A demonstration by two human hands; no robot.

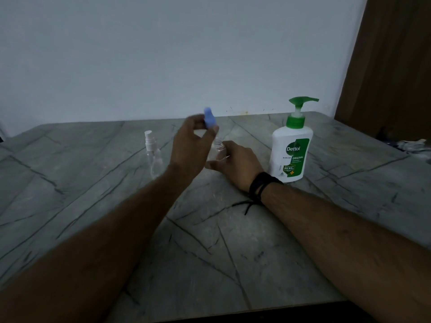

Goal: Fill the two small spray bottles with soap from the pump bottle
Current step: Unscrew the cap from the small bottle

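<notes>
Standing upright, open spray bottle (218, 152), neck skyward.

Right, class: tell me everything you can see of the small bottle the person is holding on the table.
The small clear bottle looks like transparent plastic and seems empty. Its threaded neck is bare and open; the blue spray top is off, lifted above it in the left hand. The bottle stands upright on the grey marble-look table, gripped around its lower body by the right hand, left of the pump bottle.

A dim home room: marble-patterned table (210, 241) against a bare white wall (163, 54).
</notes>
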